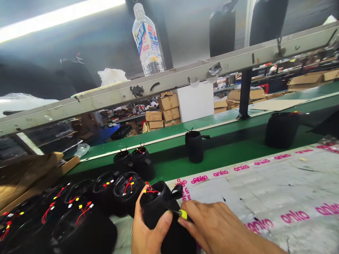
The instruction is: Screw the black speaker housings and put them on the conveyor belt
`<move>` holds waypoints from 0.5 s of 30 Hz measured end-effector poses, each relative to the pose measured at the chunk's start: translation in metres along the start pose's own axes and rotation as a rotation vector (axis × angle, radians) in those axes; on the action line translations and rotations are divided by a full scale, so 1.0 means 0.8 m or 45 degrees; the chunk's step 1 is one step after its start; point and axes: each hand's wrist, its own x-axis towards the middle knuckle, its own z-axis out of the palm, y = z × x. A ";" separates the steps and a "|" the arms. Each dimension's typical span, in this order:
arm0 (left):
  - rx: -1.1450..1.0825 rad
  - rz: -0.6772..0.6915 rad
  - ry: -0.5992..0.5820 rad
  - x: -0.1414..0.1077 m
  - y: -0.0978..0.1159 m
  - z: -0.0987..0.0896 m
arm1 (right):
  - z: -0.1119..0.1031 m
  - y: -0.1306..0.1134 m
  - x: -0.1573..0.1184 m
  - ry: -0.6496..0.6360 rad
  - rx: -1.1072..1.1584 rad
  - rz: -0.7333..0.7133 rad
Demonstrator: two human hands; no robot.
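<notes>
My left hand (149, 229) is wrapped round a black cylindrical housing (156, 208) at the bottom middle. Red wires with small connectors stick out of its open top, and a black strap loop juts from its right side. My right hand (212, 222) grips a small tool with a yellow handle (183, 214) and a thin metal shaft. The shaft reaches to the housing's side, close to my left thumb; its tip is too small to tell the kind of tool. More black housings (84, 229) with red wires stand crowded to the left.
Two housings stand on the green conveyor belt (169, 171) left of centre, with another black housing (194, 148) mid-belt and one at the right. A worktop wrapped in printed film (265, 190) lies at right. Overhead, a metal shelf (172, 79) carries a plastic bottle (148, 42).
</notes>
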 end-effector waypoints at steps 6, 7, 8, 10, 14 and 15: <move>0.088 0.021 0.093 -0.002 0.007 0.002 | 0.012 -0.006 -0.004 0.230 -0.158 -0.005; 0.107 0.035 0.107 -0.003 0.009 0.002 | 0.014 -0.008 -0.005 0.266 -0.198 0.003; 0.123 0.047 0.122 -0.003 0.011 0.003 | 0.016 -0.009 -0.006 0.290 -0.231 0.009; 0.130 0.058 0.150 -0.004 0.014 0.004 | 0.019 -0.010 -0.008 0.310 -0.266 0.011; 0.096 0.066 0.196 -0.007 0.020 0.008 | 0.023 -0.010 -0.010 0.351 -0.305 0.024; 0.098 0.067 0.207 -0.007 0.021 0.010 | 0.024 -0.010 -0.010 0.362 -0.304 0.033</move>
